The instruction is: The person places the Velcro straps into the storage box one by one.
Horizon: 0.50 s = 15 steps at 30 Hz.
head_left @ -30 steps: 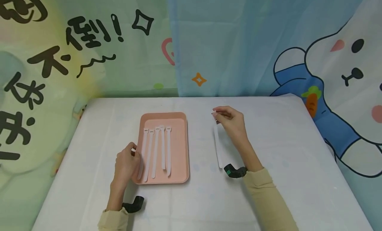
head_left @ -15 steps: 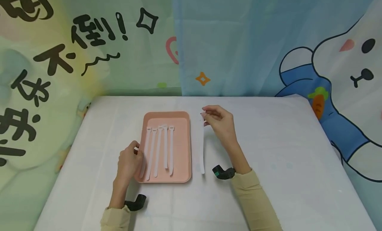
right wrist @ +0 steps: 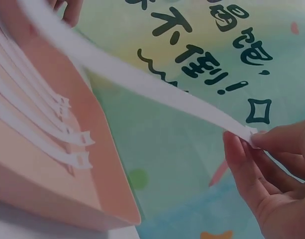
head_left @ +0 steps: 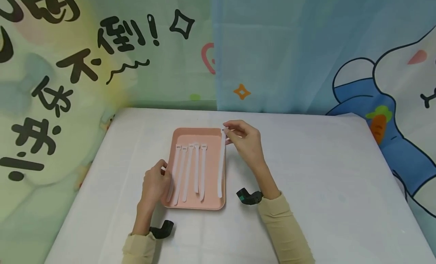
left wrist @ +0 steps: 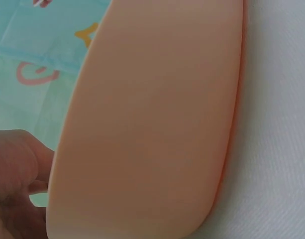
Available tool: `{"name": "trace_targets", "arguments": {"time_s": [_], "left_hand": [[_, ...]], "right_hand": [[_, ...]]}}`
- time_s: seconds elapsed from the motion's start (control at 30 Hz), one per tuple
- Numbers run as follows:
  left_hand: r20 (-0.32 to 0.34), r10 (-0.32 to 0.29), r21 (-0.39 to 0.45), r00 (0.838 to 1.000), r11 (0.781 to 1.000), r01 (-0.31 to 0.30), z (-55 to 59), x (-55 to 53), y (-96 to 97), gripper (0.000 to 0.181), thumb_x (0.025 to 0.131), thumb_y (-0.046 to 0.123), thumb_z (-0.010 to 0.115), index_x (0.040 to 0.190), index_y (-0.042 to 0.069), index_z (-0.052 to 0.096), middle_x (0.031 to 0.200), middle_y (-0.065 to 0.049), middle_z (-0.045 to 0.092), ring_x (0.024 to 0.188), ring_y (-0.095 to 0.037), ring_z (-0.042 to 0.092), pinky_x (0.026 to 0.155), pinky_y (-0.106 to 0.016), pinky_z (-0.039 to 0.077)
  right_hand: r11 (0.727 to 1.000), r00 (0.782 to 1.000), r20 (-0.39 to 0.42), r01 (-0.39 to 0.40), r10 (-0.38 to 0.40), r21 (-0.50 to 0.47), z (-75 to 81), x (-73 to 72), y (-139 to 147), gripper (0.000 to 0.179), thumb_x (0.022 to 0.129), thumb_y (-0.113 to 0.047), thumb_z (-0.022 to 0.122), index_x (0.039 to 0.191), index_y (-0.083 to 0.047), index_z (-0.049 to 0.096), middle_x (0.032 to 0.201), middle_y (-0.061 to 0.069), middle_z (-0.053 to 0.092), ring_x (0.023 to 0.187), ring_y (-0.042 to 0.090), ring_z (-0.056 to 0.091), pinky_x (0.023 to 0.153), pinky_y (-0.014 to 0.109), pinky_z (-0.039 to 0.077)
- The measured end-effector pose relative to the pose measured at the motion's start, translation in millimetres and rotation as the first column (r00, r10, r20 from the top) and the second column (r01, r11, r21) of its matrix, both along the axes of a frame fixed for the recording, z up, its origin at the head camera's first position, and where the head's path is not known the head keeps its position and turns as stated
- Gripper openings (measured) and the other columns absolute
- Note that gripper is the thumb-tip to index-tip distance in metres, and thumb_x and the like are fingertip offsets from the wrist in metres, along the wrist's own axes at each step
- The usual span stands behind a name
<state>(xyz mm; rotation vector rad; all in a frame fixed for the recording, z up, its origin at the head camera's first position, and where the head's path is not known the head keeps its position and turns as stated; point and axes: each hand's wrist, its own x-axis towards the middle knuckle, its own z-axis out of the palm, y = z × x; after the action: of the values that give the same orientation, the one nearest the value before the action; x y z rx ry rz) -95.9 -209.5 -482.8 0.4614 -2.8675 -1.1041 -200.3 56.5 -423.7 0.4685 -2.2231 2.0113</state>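
Observation:
My left hand [head_left: 154, 185] grips the left edge of a shallow pink tray [head_left: 212, 173]. The left wrist view shows the tray's outer wall [left wrist: 147, 119] close up, with part of that hand [left wrist: 17, 174] at its rim. Between thumb and fingertips, my right hand [head_left: 246, 142] pinches one end of a long white strap with a slotted end [head_left: 221, 165]. The strap hangs over the tray's right side; whether it touches the tray, I cannot tell. Several similar white straps [head_left: 203, 173] lie side by side in the tray, their slotted ends [right wrist: 82, 159] toward the far side.
A white cloth [head_left: 306, 173] covers the table. Behind it hangs a printed curtain [head_left: 272, 59] with lettering and a cartoon animal. Each wrist carries a small black camera, the left one [head_left: 162, 230] near the tray's front corner and the right one [head_left: 249, 196] beside its right edge.
My right hand has carried the white strap leftward, from the cloth beside the tray to over the tray's right side. The left hand stays at the tray's edge. The head view has shifted slightly.

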Motion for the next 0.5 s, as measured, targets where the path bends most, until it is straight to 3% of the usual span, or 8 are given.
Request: {"name": "trace_targets", "arguments": {"time_s": [0.2, 0.5], "left_hand": [[-0.008, 0.000, -0.014, 1.000, 1.000, 0.000, -0.6, -1.4, 0.5, 0.017, 0.093, 0.006, 0.056, 0.108, 0.001, 0.065, 0.081, -0.017, 0.071, 0.061, -0.024, 0.061, 0.051, -0.032, 0.044], [-0.020, -0.001, -0.010, 1.000, 1.000, 0.001, -0.8, 0.5, 1.1, 0.018, 0.092, 0.005, 0.056, 0.106, 0.001, 0.064, 0.078, -0.016, 0.071, 0.059, -0.023, 0.060, 0.049, -0.031, 0.042]], "right_hand": [[0.997, 0.999, -0.021, -0.035, 0.036, 0.074, 1.9, -0.9, -10, 0.016, 0.096, -0.006, 0.071, 0.111, -0.003, 0.075, 0.105, 0.014, 0.073, 0.074, 0.034, 0.072, 0.070, 0.040, 0.060], [0.969, 0.991, -0.065, -0.103, 0.120, 0.226, 0.3, -4.2, -25, 0.024, 0.098, 0.000, 0.064, 0.118, -0.005, 0.075, 0.105, 0.014, 0.074, 0.075, 0.036, 0.074, 0.068, 0.041, 0.060]]}}
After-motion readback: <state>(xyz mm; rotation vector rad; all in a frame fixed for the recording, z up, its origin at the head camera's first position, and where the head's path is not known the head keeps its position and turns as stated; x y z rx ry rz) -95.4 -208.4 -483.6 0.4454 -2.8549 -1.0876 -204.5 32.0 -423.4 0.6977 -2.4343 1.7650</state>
